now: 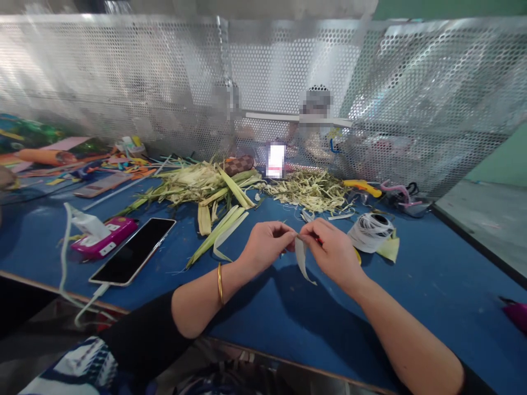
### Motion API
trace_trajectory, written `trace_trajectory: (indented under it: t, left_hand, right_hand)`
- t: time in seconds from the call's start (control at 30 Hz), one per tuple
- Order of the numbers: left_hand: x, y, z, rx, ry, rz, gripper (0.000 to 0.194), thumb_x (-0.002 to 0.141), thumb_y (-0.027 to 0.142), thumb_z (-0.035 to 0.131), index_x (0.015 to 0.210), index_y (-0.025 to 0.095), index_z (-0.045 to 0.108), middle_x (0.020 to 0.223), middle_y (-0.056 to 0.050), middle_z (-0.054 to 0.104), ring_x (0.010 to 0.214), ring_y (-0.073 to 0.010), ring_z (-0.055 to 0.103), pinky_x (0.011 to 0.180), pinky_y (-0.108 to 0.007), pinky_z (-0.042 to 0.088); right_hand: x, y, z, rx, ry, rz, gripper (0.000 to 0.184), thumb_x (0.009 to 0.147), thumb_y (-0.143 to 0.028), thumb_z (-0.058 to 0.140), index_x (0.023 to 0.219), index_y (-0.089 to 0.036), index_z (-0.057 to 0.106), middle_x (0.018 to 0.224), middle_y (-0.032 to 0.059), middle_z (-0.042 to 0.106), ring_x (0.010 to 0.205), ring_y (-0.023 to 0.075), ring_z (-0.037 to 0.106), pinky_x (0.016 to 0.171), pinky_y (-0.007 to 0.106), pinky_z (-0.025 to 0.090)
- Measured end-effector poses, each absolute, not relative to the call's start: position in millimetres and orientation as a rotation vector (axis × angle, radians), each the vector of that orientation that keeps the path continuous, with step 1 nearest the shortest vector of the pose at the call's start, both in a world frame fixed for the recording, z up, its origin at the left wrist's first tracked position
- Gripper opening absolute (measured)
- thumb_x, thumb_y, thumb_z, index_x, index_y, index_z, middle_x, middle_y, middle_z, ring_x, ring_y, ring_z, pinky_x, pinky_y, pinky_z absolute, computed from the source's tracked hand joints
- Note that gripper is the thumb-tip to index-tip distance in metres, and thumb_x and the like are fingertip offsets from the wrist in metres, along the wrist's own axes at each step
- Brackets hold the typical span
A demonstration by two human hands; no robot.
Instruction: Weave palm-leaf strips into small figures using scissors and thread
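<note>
A black sleeve (144, 323) at lower left leads to the left hand (265, 247), near the right hand (335, 255) at centre, both pinching a pale strip's (302, 260) top above the counter (255, 310), left of a thread spool (369, 233), seemingly delicate work calling for steady grips.

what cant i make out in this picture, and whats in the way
Head view, top of the pale strip: covered by the fingertips of the left hand and right hand.
Head view, yellow thing: mostly behind the right hand.
Head view, purple thing: cut off by the right edge.
Head view, lit screen: glare and pixelation hide its content.
</note>
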State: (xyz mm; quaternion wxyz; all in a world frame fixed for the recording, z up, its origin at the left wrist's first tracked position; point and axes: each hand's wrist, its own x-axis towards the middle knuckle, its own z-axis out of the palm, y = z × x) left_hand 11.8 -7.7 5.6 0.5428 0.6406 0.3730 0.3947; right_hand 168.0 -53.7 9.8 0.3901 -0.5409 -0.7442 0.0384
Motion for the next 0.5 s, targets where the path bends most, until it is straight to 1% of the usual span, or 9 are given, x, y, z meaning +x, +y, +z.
trace_trajectory:
  t: [0.1,0.2,0.3,0.5]
  left_hand:
    - [11.8,-8.0,7.7,1.467,0.871,0.927,0.012,0.075,0.023,0.059,0.067,0.015,0.064,0.058,0.0,0.062,0.054,-0.0103,0.058,0.053,-0.021,0.046]
    - [10.4,-6.2,8.7,1.466,0.882,0.962,0.014,0.076,0.025,0.06,0.068,0.014,0.063,0.06,-0.001,0.063,0.056,-0.0107,0.06,0.053,-0.02,0.047]
    - [7.9,-1.1,10.5,1.469,0.959,1.033,0.013,0.077,0.025,0.059,0.071,0.015,0.063,0.064,-0.002,0.066,0.058,-0.0118,0.063,0.05,-0.02,0.045]
    - [-3.0,25.7,15.4,1.371,1.154,1.19,0.015,0.075,0.028,0.06,0.073,0.014,0.064,0.072,-0.005,0.069,0.057,-0.012,0.063,0.046,-0.018,0.043]
  right_hand:
    - [167.1,-55.5,11.8,-1.354,-1.937,-0.004,0.016,0.089,-0.022,0.046,0.076,-0.021,0.055,0.076,0.004,0.059,0.069,0.0179,0.053,0.064,0.029,0.037]
    - [167.9,-56.4,16.0,-1.329,-1.881,0.06,0.016,0.089,-0.025,0.047,0.075,-0.022,0.055,0.076,0.0036,0.06,0.07,0.0179,0.054,0.065,0.029,0.039]
    - [173.1,-57.2,23.6,-1.323,-1.717,0.138,0.015,0.086,-0.029,0.052,0.074,-0.023,0.056,0.074,0.0024,0.062,0.069,0.0175,0.055,0.066,0.029,0.042]
    - [203.5,-53.7,35.8,-1.271,-1.332,0.125,0.014,0.078,-0.035,0.061,0.074,-0.021,0.061,0.068,0.0005,0.061,0.063,0.016,0.052,0.061,0.029,0.042]
